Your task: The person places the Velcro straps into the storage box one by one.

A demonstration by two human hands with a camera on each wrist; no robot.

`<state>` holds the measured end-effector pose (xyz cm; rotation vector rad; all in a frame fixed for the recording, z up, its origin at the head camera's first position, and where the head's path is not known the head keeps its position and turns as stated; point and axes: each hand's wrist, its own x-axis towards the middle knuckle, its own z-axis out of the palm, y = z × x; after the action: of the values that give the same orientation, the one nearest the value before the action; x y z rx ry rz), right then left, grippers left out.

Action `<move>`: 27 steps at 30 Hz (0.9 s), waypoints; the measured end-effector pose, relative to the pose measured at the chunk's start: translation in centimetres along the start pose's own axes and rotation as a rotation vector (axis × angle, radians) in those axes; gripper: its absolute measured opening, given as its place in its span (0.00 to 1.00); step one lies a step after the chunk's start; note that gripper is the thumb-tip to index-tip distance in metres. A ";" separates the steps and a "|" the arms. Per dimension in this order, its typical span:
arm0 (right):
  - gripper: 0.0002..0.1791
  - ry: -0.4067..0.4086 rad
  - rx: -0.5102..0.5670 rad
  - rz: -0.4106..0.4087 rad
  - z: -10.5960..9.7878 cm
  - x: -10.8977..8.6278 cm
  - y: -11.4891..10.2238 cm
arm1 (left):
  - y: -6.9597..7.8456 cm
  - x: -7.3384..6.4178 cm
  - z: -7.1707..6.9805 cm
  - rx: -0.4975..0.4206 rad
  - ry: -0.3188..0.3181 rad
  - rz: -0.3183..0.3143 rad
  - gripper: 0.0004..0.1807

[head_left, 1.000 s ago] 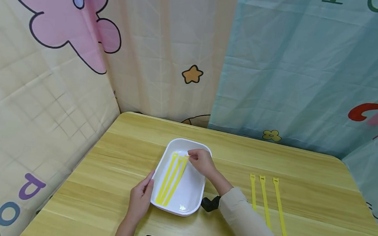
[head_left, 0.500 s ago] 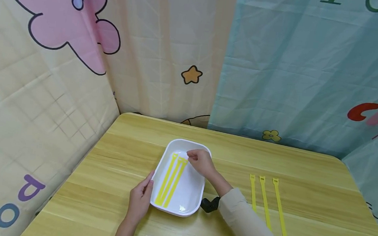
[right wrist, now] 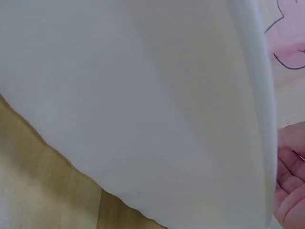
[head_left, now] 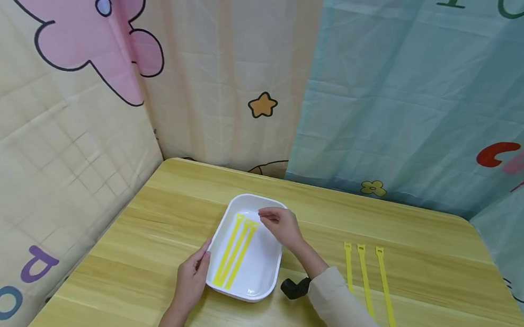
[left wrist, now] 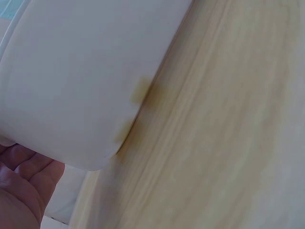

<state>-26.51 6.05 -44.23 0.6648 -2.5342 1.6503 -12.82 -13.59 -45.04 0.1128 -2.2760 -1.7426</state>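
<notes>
A white tray sits on the wooden table, and three yellow cable ties lie side by side in its left half. My left hand grips the tray's left wall, thumb at the rim; the left wrist view shows its fingers against the outside wall. Over the tray's far right corner hovers my right hand, its fingers loosely together near the heads of the ties and nothing seen in them. In the right wrist view the tray's side covers most of the picture, with part of the hand beyond it.
To the right of the tray, three more yellow cable ties lie spaced apart on the table, partly behind the right sleeve. Printed cloth curtains stand along the table's far and left sides.
My right fingers have let go of the head of the rightmost tie in the tray and lifted slightly off it. My left hand stays on the tray; the head view has shifted a little.
</notes>
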 end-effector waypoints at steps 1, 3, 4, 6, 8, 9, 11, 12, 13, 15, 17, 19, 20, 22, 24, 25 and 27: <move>0.10 0.010 0.012 0.009 -0.2 -0.1 -0.1 | 0.0 0.0 0.0 0.004 0.002 0.001 0.18; 0.10 0.026 0.019 0.022 -0.6 -0.2 -0.2 | 0.0 0.0 -0.1 0.009 0.009 0.005 0.18; 0.10 0.032 0.026 0.032 -0.8 -0.3 -0.2 | 0.0 0.0 -0.1 0.013 0.013 0.007 0.18; 0.11 0.040 0.024 0.054 -1.2 -0.4 -0.3 | 0.0 -0.1 -0.1 0.009 0.018 0.010 0.18; 0.11 0.038 0.022 0.067 -1.6 -0.5 -0.4 | 0.0 -0.1 -0.1 0.000 0.021 0.012 0.18; 0.11 0.036 0.021 0.073 -1.8 -0.5 -0.4 | 0.0 -0.1 -0.1 -0.003 0.022 0.013 0.17; 0.11 0.033 0.005 0.076 -2.2 -0.7 -0.6 | 0.1 -0.2 0.0 -0.005 0.021 0.015 0.17; 0.11 0.032 -0.003 0.075 -2.4 -0.7 -0.7 | 0.1 -0.2 0.0 -0.004 0.020 0.015 0.17; 0.11 0.030 -0.010 0.075 -2.6 -0.8 -0.7 | 0.1 -0.2 0.0 -0.002 0.021 0.013 0.17; 0.11 0.028 -0.028 0.075 -2.9 -0.9 -0.7 | 0.1 -0.2 0.0 0.003 0.020 0.007 0.18; 0.11 0.029 -0.038 0.078 -3.3 -1.0 -0.7 | 0.1 -0.1 0.0 0.004 0.016 -0.001 0.18; 0.11 0.024 -0.046 0.083 -3.6 -1.1 -0.6 | 0.1 -0.1 0.0 0.003 0.014 -0.010 0.18; 0.11 0.023 -0.051 0.087 -3.8 -1.2 -0.4 | 0.0 0.0 0.0 0.002 0.010 -0.014 0.18; 0.11 0.023 -0.057 0.098 -4.2 -1.3 -0.1 | 0.0 0.0 -0.1 0.000 0.005 -0.014 0.18; 0.11 0.020 -0.068 0.102 -4.6 -1.4 0.1 | 0.0 0.1 0.0 -0.008 0.000 -0.013 0.18; 0.11 0.018 -0.072 0.106 -4.9 -1.5 0.3 | 0.0 0.1 -0.1 -0.012 -0.001 -0.012 0.18; 0.11 0.014 -0.079 0.117 -5.3 -1.6 0.5 | 0.0 0.1 -0.1 -0.019 0.000 -0.011 0.18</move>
<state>-26.24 11.44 -42.78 0.5068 -2.6595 1.5716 -12.93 -13.71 -45.04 0.1216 -2.2623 -1.7692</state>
